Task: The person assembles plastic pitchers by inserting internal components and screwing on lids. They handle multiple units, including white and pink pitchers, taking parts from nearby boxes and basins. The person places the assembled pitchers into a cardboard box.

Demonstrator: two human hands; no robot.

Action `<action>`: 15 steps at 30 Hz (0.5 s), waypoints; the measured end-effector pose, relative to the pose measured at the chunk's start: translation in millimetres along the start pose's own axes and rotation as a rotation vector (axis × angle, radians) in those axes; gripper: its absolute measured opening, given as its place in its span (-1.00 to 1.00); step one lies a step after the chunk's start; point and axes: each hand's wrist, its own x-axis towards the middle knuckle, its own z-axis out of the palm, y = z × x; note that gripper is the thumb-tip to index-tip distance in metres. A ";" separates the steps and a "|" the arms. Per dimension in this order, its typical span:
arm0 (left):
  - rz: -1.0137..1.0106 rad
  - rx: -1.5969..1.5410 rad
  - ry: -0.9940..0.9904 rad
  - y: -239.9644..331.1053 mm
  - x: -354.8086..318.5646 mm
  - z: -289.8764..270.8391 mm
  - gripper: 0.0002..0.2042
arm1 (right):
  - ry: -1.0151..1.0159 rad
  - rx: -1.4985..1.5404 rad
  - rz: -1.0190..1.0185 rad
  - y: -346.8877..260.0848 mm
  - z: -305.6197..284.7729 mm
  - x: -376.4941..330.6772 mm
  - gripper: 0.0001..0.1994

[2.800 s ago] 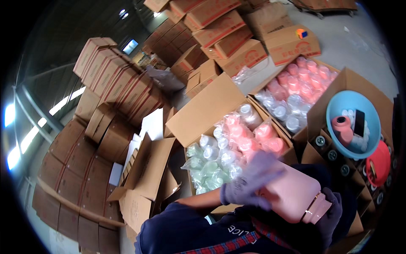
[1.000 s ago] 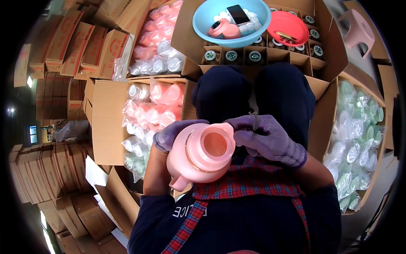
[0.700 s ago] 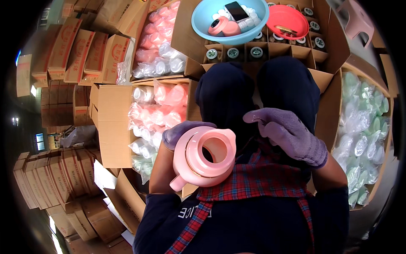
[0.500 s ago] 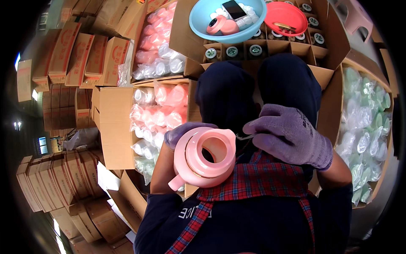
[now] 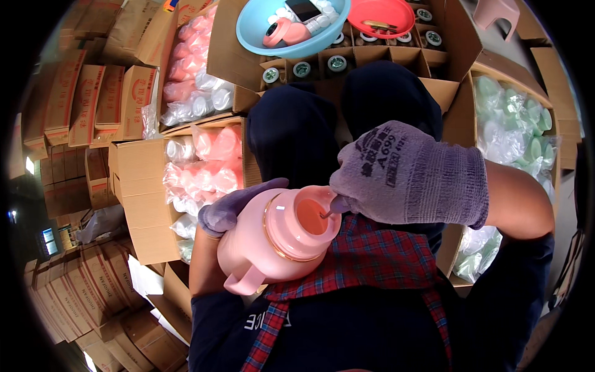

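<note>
- Cardboard boxes [image 5: 139, 204] of wrapped pink jugs crowd the floor all round.
- Right hand [image 5: 409, 180], gloved, pinches a thin tool into the mouth of the pink jug [image 5: 276, 239] on the lap.
- Left hand [image 5: 232, 208] curls round the jug's far side, mostly hidden.
- Blue bowl [image 5: 273, 31] and red bowl [image 5: 381, 15] sit beyond the knees.
- Tool tip too small to identify.
- Little free room between boxes.

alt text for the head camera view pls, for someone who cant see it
A person's gloved left hand holds a pink plastic jug with a handle at their lap, while the gloved right hand pokes a thin metal tool into its open mouth. Open cardboard boxes of wrapped pink jugs surround them.
</note>
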 end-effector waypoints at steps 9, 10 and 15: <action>-0.056 -0.055 -0.261 -9.9 14.9 -23.1 0.26 | -0.109 -0.152 0.047 -14.3 -22.4 13.5 -0.87; -0.063 -0.066 -0.288 -12.0 16.7 -23.7 0.25 | -0.127 -0.184 0.051 -15.1 -22.9 14.7 -0.87; -0.069 -0.059 -0.311 -15.9 25.2 -17.6 0.16 | 0.139 -0.492 -0.085 -20.1 -14.8 13.8 -0.88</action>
